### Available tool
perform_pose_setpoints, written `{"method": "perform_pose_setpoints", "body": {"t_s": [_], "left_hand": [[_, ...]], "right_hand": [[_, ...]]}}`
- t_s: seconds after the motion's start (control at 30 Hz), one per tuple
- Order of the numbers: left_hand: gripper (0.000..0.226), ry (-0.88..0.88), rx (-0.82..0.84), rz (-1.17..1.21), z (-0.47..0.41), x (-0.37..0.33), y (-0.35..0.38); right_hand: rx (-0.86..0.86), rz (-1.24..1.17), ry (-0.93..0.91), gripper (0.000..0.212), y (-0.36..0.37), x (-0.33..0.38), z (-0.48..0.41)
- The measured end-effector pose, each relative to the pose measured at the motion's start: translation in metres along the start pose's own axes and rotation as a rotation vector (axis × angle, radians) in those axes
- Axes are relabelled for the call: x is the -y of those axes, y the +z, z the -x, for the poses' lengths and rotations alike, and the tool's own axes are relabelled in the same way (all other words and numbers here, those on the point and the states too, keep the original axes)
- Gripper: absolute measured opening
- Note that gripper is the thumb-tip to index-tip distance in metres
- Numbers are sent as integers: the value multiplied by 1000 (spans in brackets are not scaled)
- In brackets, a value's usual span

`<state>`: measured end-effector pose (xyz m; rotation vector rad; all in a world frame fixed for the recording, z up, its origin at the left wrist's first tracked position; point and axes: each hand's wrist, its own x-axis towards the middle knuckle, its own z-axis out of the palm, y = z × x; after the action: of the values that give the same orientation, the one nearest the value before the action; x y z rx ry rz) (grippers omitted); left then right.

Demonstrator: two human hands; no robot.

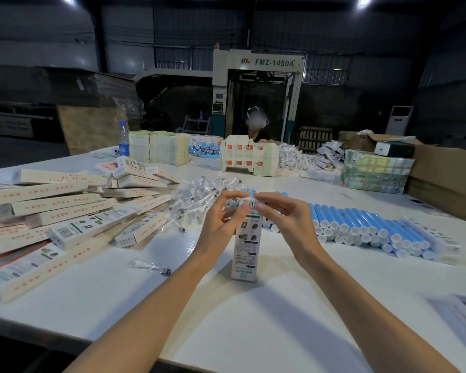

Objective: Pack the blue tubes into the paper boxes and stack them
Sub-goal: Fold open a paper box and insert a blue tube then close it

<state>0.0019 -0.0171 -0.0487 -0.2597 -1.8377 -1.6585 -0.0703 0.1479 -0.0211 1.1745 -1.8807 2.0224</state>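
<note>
Seemingly midway, left hand (221, 224) and right hand (283, 219) pinch the top of a paper box (246, 249) holding a blue tube (251, 194), spare tubes (361, 224) right of them, filled boxes (65, 211) heaped unstacked left.

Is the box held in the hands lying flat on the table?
No, the paper box stands upright on the table, the left hand and right hand pinching its top.

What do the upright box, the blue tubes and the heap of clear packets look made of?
Box: printed paperboard, matte; folded flap and sharp creases.
Blue tubes: probably plastic, smooth with slight sheen, white end caps; could be coated card.
Clear packets: thin transparent film, crinkled and glinting.
</note>
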Motion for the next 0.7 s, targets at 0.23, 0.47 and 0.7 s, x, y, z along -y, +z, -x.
{"method": "perform_pose_setpoints", "body": {"t_s": [0.23,0.47,0.7], "left_hand": [[19,-16,-8,79,2,-6,-2],[26,-62,15,120,2,-9,-4],[29,-135,-31,164,0,-8,0]], "right_hand": [[-17,-42,4,17,4,0,2],[-44,27,-25,17,7,0,5],[-26,-1,-26,13,6,6,9]]}}
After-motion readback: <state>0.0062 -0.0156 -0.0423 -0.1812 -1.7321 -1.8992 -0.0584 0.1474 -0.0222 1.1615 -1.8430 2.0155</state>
